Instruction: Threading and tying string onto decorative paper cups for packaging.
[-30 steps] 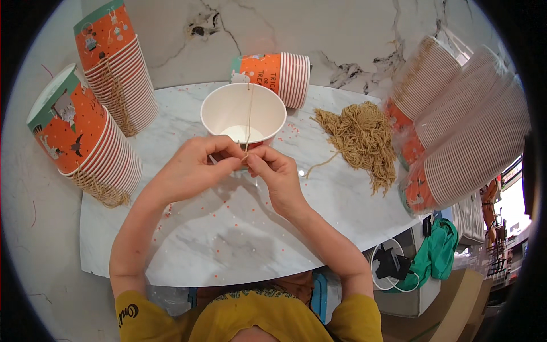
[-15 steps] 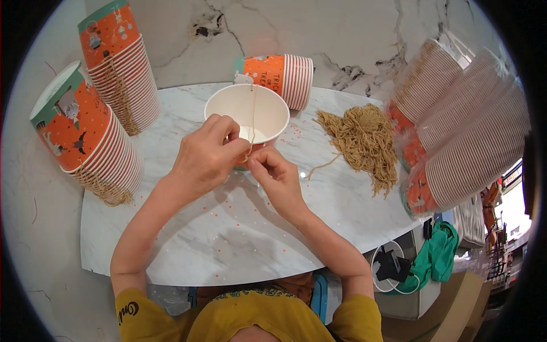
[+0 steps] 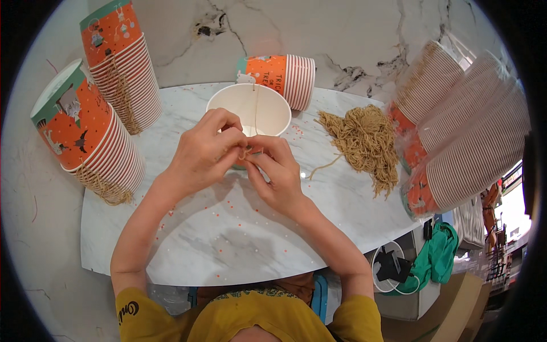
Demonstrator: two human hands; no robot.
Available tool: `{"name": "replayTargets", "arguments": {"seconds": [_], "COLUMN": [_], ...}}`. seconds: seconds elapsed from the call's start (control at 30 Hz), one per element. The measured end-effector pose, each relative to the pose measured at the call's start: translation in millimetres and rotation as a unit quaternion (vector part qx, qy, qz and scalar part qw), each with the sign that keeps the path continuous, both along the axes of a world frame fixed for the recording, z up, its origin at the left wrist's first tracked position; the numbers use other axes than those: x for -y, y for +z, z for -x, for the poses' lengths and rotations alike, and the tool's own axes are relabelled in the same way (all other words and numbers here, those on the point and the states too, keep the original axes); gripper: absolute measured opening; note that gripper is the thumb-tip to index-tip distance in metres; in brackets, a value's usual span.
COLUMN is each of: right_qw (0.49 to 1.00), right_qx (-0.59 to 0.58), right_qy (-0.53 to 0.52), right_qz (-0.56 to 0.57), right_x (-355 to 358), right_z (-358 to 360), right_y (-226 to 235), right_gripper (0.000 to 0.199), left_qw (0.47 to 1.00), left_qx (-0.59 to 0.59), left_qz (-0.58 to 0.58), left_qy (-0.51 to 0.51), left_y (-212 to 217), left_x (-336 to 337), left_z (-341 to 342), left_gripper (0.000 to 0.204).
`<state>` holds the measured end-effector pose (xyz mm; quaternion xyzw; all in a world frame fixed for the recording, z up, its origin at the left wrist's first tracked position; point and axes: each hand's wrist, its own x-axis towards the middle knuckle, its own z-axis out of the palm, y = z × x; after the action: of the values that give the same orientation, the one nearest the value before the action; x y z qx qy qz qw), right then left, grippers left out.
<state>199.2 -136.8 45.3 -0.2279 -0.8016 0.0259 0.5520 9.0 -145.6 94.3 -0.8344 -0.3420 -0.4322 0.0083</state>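
We see the paper cup just ahead of the 2 hands, its mouth facing up and its near side mostly hidden by fingers. The string crosses the mouth from the far rim, its long axis pointing back toward the fingertips. The left hand is pinched narrow on the string in front of the near rim; the right hand is curled narrow just beside it, but we cannot tell if it grips the string. Neither hand is clearly nearer.

Beyond the cup, a lying cup stack limits room ahead. Right of the right hand lies the string bundle. Well left of the left hand stand 2 cup stacks. We judge the roomiest side is behind both hands, toward the table's near edge.
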Motion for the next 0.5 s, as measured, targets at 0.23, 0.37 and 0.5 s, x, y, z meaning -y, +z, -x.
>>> {"name": "replayTargets", "arguments": {"seconds": [0.23, 0.37, 0.5], "right_qw": [0.998, 0.996, 0.997], "right_qx": [0.051, 0.071, 0.064], "right_qy": [-0.011, -0.018, -0.007], "right_qz": [-0.04, -0.043, -0.029], "right_x": [4.1, 4.1, 6.5], "right_z": [-5.3, -7.9, -8.5], "right_y": [5.9, 3.1, 3.3], "right_gripper": [0.017, 0.016, 0.015], "left_qw": [0.996, 0.995, 0.997], "left_qx": [0.061, 0.06, 0.055], "left_qz": [0.06, 0.077, 0.059], "left_qy": [-0.022, -0.013, 0.005], "left_y": [-1.6, -1.0, -1.2], "left_x": [-1.9, -0.9, -1.9], "left_z": [5.1, 5.1, 5.8], "left_gripper": [0.012, 0.011, 0.011]}}
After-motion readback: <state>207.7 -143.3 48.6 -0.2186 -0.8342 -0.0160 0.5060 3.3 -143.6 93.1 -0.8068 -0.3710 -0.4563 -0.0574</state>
